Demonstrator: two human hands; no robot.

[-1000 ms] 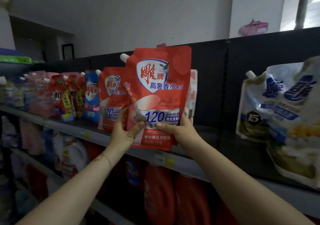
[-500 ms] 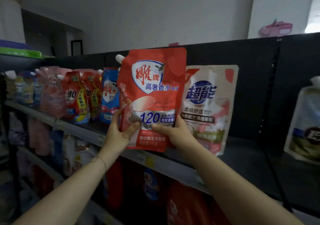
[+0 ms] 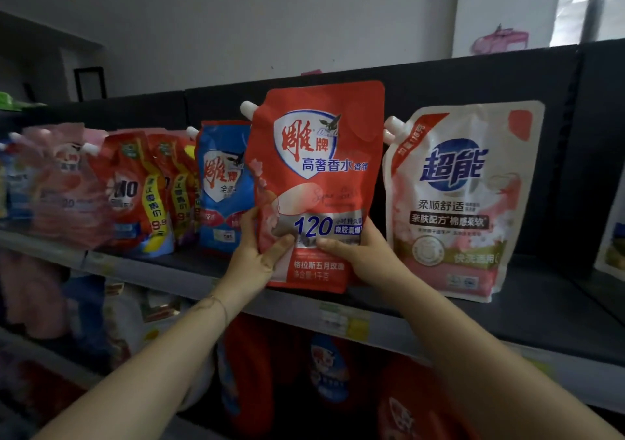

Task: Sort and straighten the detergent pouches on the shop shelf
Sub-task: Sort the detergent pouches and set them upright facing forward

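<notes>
Red pouch (image 3: 318,175): upright, long axis vertical, spout at its top left, over the front edge of the shelf (image 3: 507,321); left hand (image 3: 252,260) and right hand (image 3: 363,257) grip its lower sides, equally near; blue pouch (image 3: 223,185) to its left, white-and-pink pouch (image 3: 456,202) to its right.

Glossy, smooth plastic film — the red pouch (image 3: 318,182); same sheen on the white pouch (image 3: 456,202) just right of the grip; matt dark shelf (image 3: 527,307).
</notes>
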